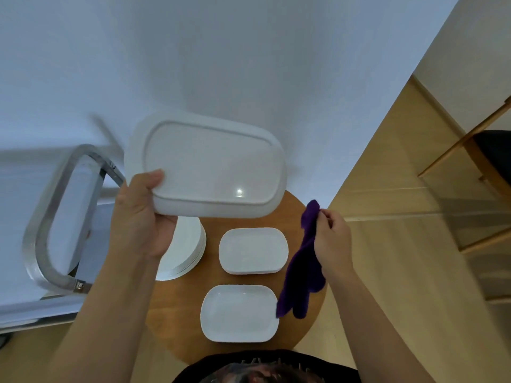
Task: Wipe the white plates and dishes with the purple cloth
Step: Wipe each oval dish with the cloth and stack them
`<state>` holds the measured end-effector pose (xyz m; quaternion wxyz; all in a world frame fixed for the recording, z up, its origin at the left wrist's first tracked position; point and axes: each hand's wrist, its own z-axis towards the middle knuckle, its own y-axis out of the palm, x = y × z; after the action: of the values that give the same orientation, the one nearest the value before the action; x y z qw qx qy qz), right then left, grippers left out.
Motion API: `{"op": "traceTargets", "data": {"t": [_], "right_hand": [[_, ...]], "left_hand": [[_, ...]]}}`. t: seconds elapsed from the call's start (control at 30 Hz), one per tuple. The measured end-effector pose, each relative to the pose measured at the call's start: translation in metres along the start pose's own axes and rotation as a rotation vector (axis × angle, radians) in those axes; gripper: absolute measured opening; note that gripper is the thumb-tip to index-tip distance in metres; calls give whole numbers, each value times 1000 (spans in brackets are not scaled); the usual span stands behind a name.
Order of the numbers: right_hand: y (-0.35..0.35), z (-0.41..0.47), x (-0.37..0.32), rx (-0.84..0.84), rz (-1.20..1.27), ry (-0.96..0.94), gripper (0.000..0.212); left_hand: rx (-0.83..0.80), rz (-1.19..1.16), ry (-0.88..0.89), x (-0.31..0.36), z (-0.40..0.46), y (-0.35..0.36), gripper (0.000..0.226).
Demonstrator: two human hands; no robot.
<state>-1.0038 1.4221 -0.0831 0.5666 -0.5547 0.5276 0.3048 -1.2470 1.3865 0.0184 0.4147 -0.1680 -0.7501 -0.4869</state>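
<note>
Gripping the big white dish (210, 164) by one corner above the round table (166, 322), the left hand (141, 214) could let it tip onto the smaller dishes (253, 250). The right hand (330, 239) pinches the dangling purple cloth (302, 269) beside the table.

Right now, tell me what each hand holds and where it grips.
Left hand grips the big white dish at its left end. Right hand pinches the purple cloth near its top.
</note>
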Motion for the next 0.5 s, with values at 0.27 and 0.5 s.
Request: {"op": "traceTargets", "data": {"t": [0.27,0.5], "right_hand": [[8,-22,-23,83,-274,-712,29],[-7,9,-4,-146,-686,-206,31]], "left_hand": [[-4,68,-122,-32,-10,-8,27],[63,-12,-219,-31,-11,-34,31]]}}
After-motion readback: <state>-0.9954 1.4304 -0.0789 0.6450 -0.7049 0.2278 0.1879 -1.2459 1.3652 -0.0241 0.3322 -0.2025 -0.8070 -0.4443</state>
